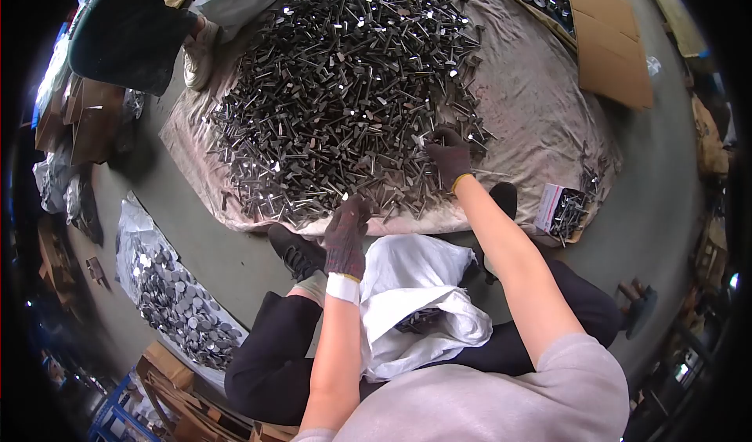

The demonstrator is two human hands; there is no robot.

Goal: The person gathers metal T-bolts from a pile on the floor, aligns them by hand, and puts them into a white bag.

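Observation:
A large heap of small metal parts [337, 74] with thin stems lies on a pinkish cloth [525, 105] in front of me. My left hand [347, 234], in a dark glove, is at the heap's near edge, fingers bent; what they hold, if anything, is too small to tell. My right hand [449, 154], also gloved, reaches to the heap's right side with fingers curled at the metal parts; its grip is hard to make out. Between my legs stands a white sack [407, 274], its mouth folded open, with some dark metal parts inside.
At the lower left, round metal discs [188, 309] lie on plastic sheeting. A small box [558, 211] of metal parts sits at the cloth's right edge. Cardboard [615, 43] lies at the upper right. Another person's shoe [199, 54] is at the upper left.

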